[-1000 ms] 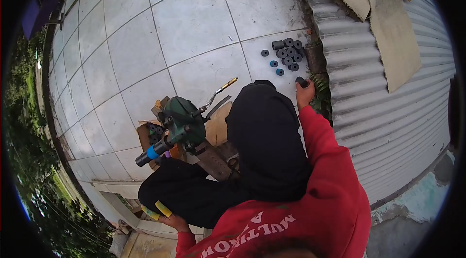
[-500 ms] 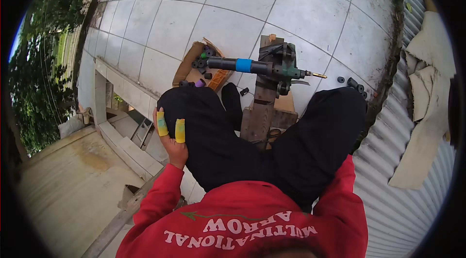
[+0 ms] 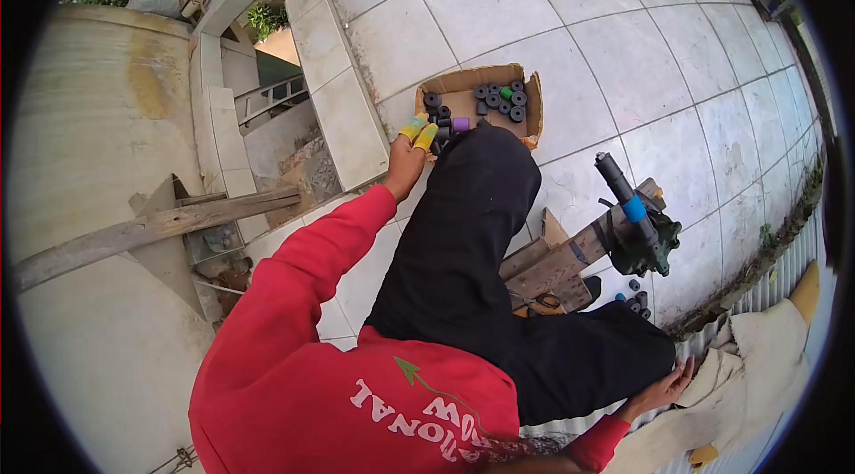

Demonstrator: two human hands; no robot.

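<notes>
Right now your left hand sits upper centre of the frame, at the near edge of a cardboard tray, arm in a red sleeve stretched out toward it. Two fingers wear yellow-green finger caps and the fingertips touch the small rollers at the tray's left corner; whether they pinch one or just rest there, you cannot tell. Tray holds a cluster of dark rollers, plus one green roller and one purple roller just beside your fingers. Your right hand is lower right, fingers spread and released, lying flat on the light cloth by your black trouser leg, gripping nothing. Right of centre, a green machine with a black handle and blue band sits on wooden blocks; a few more dark rollers lie on the tiled floor just below it. A wooden plank lies at left.
</notes>
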